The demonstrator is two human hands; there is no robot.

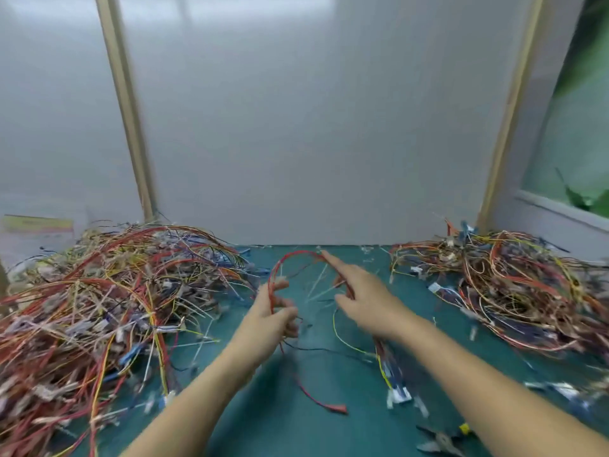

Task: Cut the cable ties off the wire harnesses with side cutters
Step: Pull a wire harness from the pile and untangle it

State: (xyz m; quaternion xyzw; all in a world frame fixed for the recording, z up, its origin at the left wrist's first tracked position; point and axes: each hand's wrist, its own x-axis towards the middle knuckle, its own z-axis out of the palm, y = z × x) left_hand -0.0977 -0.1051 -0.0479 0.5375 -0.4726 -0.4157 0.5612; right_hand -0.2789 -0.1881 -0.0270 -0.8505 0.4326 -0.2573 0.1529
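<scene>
A red wire harness (pixel 301 253) is held up over the middle of the green bench (pixel 313 433), arched in a loop between the two hands, with its loose tail hanging down to the mat and ending in a red tip near the person. The left hand (pixel 276 311) grips the left side of the loop, with fingers and thumb curled around the strands. The right hand (pixel 365 301) is at the loop's right side with its index finger stretched straight toward the top of the arch and its thumb spread; motion blur hides the other fingers, but no closed grip shows. Pale cable ties (pixel 318 285) seem to stick out within the loop, though they are too blurred to count. The side cutters (pixel 440 443) lie untouched on the bench at the near right, just beside the right forearm and well apart from the harness. They are on the person's side of the right hand, which is clearly the nearer hand, so it would have to draw back and down to reach them. I cannot tell which way their handles point. A tangled pile of harnesses (pixel 99 308) sits on the left and a smaller pile (pixel 514 285) on the right.
</scene>
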